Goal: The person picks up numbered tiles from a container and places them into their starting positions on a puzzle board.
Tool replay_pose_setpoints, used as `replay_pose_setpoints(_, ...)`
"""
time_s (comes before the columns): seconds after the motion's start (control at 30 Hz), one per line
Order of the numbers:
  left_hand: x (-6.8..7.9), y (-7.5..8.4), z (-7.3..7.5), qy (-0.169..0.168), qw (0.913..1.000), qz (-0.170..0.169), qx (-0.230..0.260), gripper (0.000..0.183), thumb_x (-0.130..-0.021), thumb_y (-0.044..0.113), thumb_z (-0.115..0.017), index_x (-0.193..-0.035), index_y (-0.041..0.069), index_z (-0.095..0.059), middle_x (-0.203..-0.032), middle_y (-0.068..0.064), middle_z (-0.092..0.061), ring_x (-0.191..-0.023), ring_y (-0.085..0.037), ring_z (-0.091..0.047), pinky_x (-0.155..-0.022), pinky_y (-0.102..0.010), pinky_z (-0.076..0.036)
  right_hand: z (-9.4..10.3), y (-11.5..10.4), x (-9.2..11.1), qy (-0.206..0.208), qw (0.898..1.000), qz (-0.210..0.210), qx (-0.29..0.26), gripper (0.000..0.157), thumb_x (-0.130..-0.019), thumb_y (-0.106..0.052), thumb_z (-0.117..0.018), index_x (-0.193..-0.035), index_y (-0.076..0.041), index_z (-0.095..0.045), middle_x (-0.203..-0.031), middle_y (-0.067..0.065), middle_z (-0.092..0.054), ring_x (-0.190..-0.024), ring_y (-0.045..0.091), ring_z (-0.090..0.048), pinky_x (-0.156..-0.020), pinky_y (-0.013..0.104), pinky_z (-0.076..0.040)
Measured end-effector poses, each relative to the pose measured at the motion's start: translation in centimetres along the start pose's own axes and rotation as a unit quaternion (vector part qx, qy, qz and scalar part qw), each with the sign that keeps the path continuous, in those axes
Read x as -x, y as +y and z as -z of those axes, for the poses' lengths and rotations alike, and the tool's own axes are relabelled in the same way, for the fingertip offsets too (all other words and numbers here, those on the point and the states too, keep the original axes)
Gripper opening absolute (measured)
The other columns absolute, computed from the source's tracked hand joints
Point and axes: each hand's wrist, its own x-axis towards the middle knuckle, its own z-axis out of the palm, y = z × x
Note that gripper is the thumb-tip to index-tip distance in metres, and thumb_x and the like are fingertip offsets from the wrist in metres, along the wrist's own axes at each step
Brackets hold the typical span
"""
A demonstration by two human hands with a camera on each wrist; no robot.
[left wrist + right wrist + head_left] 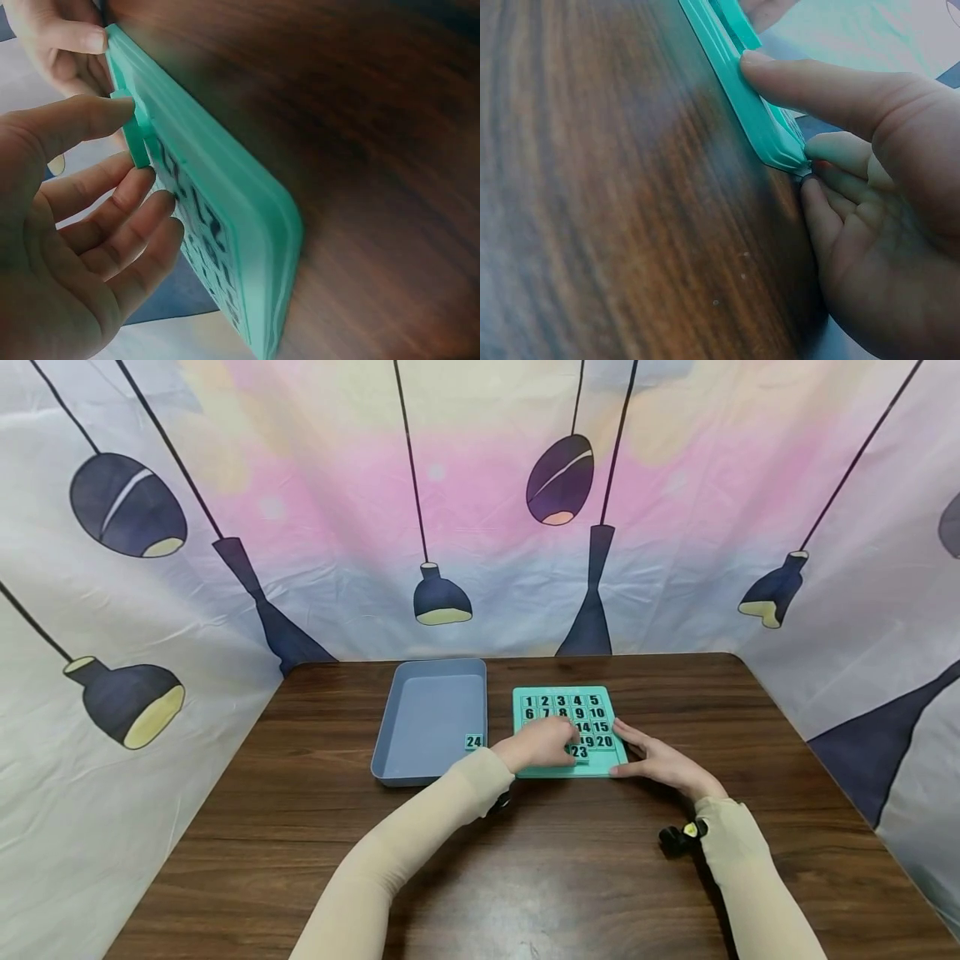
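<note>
A mint-green number puzzle board (562,772) lies on the table with rows of black-numbered tiles in its frame. My left hand (543,742) reaches over its lower half and covers part of the tiles. Between thumb and fingertips it pinches a green tile marked 23 (579,752); the left wrist view has this tile (133,139) tilted close over the board's face. At the board's right side, my right hand (663,764) grips the frame. Its thumb (761,67) presses the near edge while the other fingers sit at the right edge.
Left of the board stands a shallow blue-grey tray (427,768), with one tile marked 24 (474,742) in its near right corner. Both rest on a dark wooden table (570,868). A cloth backdrop (495,510) printed with hanging lamps rises behind the table.
</note>
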Motion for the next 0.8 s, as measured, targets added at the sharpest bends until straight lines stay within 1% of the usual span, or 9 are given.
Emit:
replay_pose_setpoints(0.1,0.2,-0.4,-0.3,0.006,0.9999,-0.002,-0.008,0.029,-0.096,0.023,-0.070,-0.122,0.011,-0.072,-0.122,-0.003,-0.068,-0.107,-0.013,-0.063,-0.091,-0.025,-0.051,-0.1,0.0,-0.1,-0.003,1.000,0.001,-0.002,0.099,-0.089,-0.029,-0.079,-0.162,-0.007,-0.016,-0.169,0.014,-0.002,-0.152,0.042,0.002,-0.116,0.065,-0.015)
replay_pose_setpoints(0.17,0.4,-0.7,-0.4,0.006,1.0000,-0.002,-0.005,0.030,-0.095,0.022,-0.070,-0.123,0.010,-0.071,-0.124,-0.004,-0.067,-0.109,-0.015,-0.063,-0.091,-0.027,-0.052,-0.1,0.0,-0.1,-0.001,1.000,0.001,-0.004,0.099,-0.089,-0.029,-0.080,-0.162,-0.007,-0.017,-0.169,0.014,-0.002,-0.152,0.042,0.002,-0.117,0.065,-0.016)
replay_pose_setpoints(0.23,0.6,-1.0,-0.4,0.006,1.0000,0.000,-0.003,0.035,-0.096,0.022,-0.070,-0.129,0.011,-0.069,-0.131,-0.004,-0.064,-0.118,-0.017,-0.062,-0.095,-0.029,-0.052,-0.1,0.0,-0.2,0.002,1.000,-0.001,-0.003,0.099,-0.088,-0.030,-0.080,-0.162,-0.008,-0.018,-0.169,0.013,-0.003,-0.153,0.041,0.001,-0.117,0.064,-0.016)
replay_pose_setpoints(0.27,0.7,-1.1,-0.4,0.003,1.0000,0.003,0.000,0.037,-0.096,0.022,-0.069,-0.131,0.010,-0.068,-0.133,-0.005,-0.064,-0.119,-0.018,-0.061,-0.096,-0.030,-0.052,-0.1,0.0,-0.2,0.001,1.000,0.001,-0.002,0.099,-0.088,-0.030,-0.080,-0.162,-0.007,-0.017,-0.169,0.014,-0.003,-0.152,0.042,0.001,-0.116,0.064,-0.016)
replay_pose_setpoints(0.4,0.9,-1.5,-0.5,-0.004,1.0000,0.009,0.002,0.039,-0.096,0.025,-0.070,-0.133,0.011,-0.067,-0.134,-0.004,-0.062,-0.120,-0.018,-0.060,-0.095,-0.030,-0.052,-0.1,-0.1,-0.2,0.003,1.000,-0.001,0.000,0.100,-0.088,-0.030,-0.080,-0.162,-0.008,-0.017,-0.169,0.012,-0.003,-0.153,0.040,0.001,-0.117,0.064,-0.016)
replay_pose_setpoints(0.57,1.0,-1.6,-0.6,-0.001,1.0000,0.001,-0.004,0.039,-0.096,0.027,-0.070,-0.132,0.011,-0.067,-0.131,-0.003,-0.063,-0.118,-0.017,-0.061,-0.094,-0.029,-0.052,-0.1,-0.1,-0.1,0.002,1.000,0.002,-0.012,0.098,-0.089,-0.027,-0.080,-0.162,-0.007,-0.017,-0.169,0.013,-0.002,-0.153,0.041,0.003,-0.117,0.065,-0.014)
replay_pose_setpoints(0.8,1.1,-1.3,-0.6,0.003,1.0000,-0.006,-0.006,0.040,-0.096,0.030,-0.071,-0.131,0.011,-0.068,-0.129,-0.003,-0.064,-0.116,-0.016,-0.062,-0.094,-0.027,-0.051,0.0,-0.2,0.1,-0.001,1.000,0.001,-0.014,0.098,-0.089,-0.025,-0.080,-0.161,-0.006,-0.018,-0.168,0.014,-0.002,-0.152,0.042,0.004,-0.117,0.065,-0.014)
